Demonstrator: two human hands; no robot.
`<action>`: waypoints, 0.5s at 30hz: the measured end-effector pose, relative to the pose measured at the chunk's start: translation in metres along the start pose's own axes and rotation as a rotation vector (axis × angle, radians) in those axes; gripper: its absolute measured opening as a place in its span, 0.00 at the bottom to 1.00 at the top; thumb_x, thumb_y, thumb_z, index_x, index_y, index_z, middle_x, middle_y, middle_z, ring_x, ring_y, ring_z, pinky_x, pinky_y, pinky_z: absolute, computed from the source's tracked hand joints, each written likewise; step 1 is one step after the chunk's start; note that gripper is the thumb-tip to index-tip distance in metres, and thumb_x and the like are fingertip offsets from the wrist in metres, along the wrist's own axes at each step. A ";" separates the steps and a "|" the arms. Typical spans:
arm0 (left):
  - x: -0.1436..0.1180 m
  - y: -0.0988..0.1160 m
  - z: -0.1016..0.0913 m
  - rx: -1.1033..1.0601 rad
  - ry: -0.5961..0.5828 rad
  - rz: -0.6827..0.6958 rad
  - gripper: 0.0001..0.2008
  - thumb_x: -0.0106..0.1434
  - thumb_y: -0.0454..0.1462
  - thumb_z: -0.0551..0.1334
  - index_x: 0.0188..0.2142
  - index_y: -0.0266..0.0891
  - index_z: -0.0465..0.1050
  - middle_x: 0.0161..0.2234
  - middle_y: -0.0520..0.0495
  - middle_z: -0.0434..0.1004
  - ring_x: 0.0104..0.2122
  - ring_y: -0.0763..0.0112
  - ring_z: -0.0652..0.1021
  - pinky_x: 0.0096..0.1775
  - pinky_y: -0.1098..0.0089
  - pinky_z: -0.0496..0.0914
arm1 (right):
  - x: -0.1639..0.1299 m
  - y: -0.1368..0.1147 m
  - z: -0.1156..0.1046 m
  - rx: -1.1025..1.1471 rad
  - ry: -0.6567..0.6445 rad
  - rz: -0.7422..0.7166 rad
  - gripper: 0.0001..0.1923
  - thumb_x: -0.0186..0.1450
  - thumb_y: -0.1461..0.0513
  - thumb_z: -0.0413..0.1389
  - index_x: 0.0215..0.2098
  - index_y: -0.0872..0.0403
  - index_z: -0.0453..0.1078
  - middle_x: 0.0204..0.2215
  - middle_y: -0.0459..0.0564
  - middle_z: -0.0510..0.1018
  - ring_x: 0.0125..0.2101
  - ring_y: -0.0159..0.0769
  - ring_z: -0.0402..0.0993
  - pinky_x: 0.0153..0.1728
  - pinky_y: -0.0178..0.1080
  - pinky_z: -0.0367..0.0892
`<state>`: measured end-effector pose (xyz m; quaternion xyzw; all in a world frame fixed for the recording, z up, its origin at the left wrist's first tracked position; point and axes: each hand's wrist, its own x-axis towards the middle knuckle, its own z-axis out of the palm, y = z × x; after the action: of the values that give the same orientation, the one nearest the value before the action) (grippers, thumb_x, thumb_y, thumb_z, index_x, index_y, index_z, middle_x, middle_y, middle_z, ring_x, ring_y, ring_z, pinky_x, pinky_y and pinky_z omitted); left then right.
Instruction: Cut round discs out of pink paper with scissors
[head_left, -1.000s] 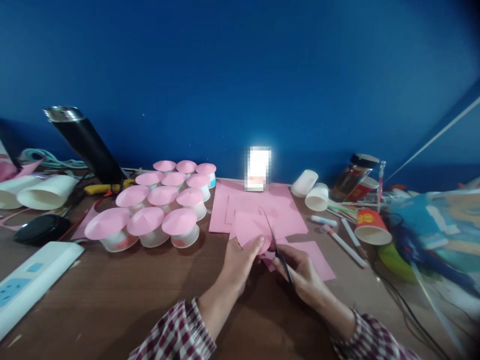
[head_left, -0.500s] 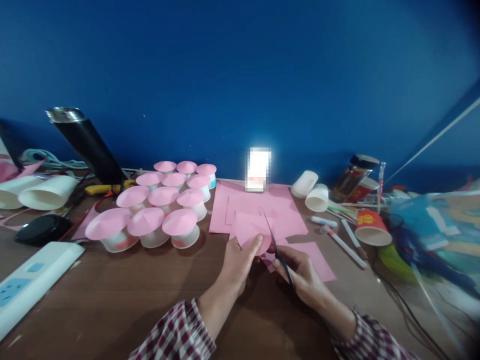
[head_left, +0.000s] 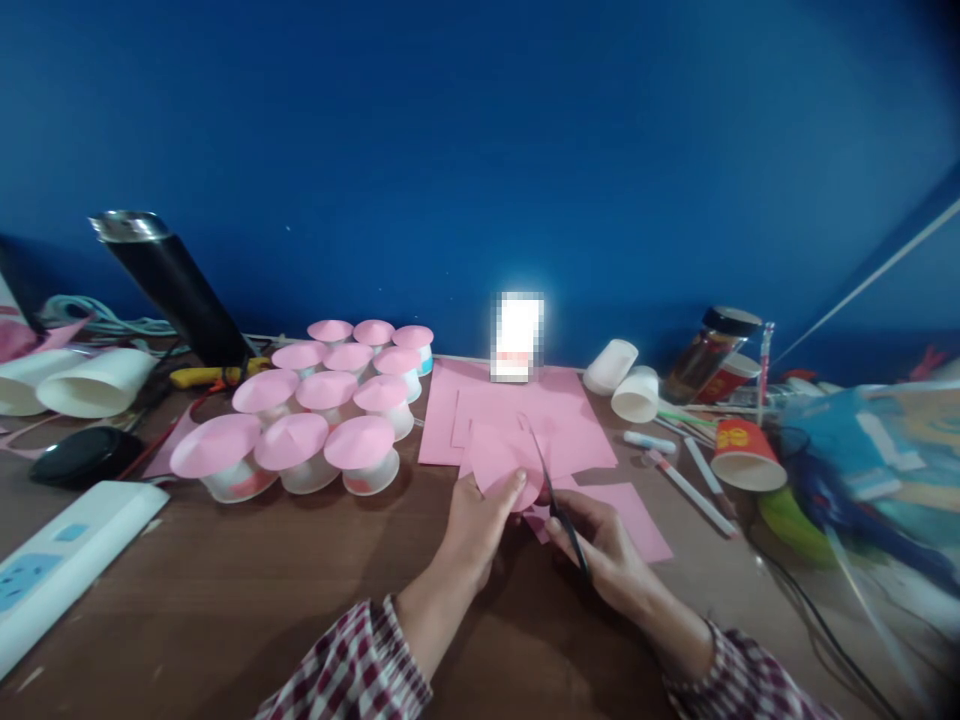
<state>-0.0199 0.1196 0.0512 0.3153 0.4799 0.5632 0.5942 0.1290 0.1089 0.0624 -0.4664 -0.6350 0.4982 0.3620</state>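
Between thumb and fingers, my left hand (head_left: pixel 484 530) pinches a rounded piece of pink paper (head_left: pixel 499 460). Black-handled scissors (head_left: pixel 568 530) are gripped in my right hand (head_left: pixel 607 555), their blades pointing up along the right edge of that paper. Whether the blades are touching it I cannot tell. Beneath and behind my hands lie larger pink sheets (head_left: pixel 555 395). A smaller pink sheet (head_left: pixel 637 520) is partly covered by my right hand, and a pink scrap (head_left: pixel 538 522) shows below the held piece.
Several paper cups with pink cone tops (head_left: pixel 292 445) stand in rows at left. A power strip (head_left: pixel 67 560), black tumbler (head_left: pixel 176 290) and white cups (head_left: pixel 97 383) are farther left. At right are small cups (head_left: pixel 636 395), markers (head_left: pixel 691 495), a red cup (head_left: pixel 746 455) and a jar (head_left: pixel 709 355).
Almost nothing differs. Both hands, the scissors and the pink paper keep practically the same position, with only a slight shift of the camera view.
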 end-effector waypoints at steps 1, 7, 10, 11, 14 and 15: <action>0.000 0.000 0.000 -0.001 -0.005 -0.003 0.14 0.53 0.43 0.65 0.31 0.30 0.75 0.25 0.43 0.76 0.24 0.70 0.74 0.26 0.72 0.66 | 0.000 -0.001 0.000 -0.002 0.001 0.005 0.20 0.61 0.53 0.57 0.42 0.62 0.71 0.26 0.50 0.73 0.25 0.32 0.67 0.23 0.31 0.63; 0.001 -0.001 -0.001 -0.008 -0.022 0.012 0.14 0.54 0.43 0.65 0.30 0.30 0.75 0.25 0.43 0.77 0.24 0.70 0.74 0.26 0.72 0.66 | 0.001 -0.006 -0.001 -0.031 0.020 0.015 0.22 0.59 0.52 0.57 0.41 0.62 0.72 0.24 0.49 0.72 0.23 0.31 0.65 0.23 0.32 0.63; 0.001 -0.001 -0.001 -0.009 -0.020 0.019 0.14 0.53 0.42 0.66 0.29 0.30 0.76 0.24 0.43 0.76 0.23 0.71 0.73 0.25 0.73 0.66 | 0.001 -0.005 -0.001 -0.019 0.018 0.035 0.23 0.59 0.51 0.57 0.42 0.62 0.72 0.23 0.48 0.72 0.22 0.30 0.64 0.22 0.31 0.62; 0.001 -0.001 -0.001 -0.011 -0.021 0.020 0.14 0.53 0.42 0.66 0.29 0.30 0.76 0.24 0.43 0.77 0.23 0.71 0.73 0.25 0.73 0.66 | 0.001 -0.005 -0.001 -0.010 0.015 0.045 0.23 0.59 0.50 0.57 0.42 0.62 0.72 0.22 0.47 0.72 0.21 0.29 0.64 0.21 0.31 0.62; 0.002 -0.002 -0.002 -0.023 -0.025 0.015 0.14 0.53 0.42 0.66 0.32 0.30 0.77 0.25 0.43 0.78 0.24 0.70 0.75 0.26 0.72 0.67 | 0.001 -0.004 -0.001 -0.009 0.011 0.051 0.23 0.59 0.50 0.58 0.42 0.62 0.72 0.22 0.47 0.71 0.21 0.29 0.63 0.21 0.31 0.61; 0.002 -0.002 -0.002 -0.024 -0.025 0.013 0.14 0.53 0.42 0.66 0.33 0.31 0.77 0.25 0.43 0.78 0.24 0.70 0.75 0.27 0.72 0.68 | 0.001 -0.004 -0.001 -0.016 0.011 0.048 0.23 0.59 0.50 0.57 0.42 0.62 0.72 0.22 0.47 0.71 0.21 0.30 0.63 0.21 0.31 0.61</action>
<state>-0.0212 0.1207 0.0486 0.3182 0.4638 0.5688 0.6001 0.1292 0.1099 0.0666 -0.4872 -0.6256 0.4991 0.3497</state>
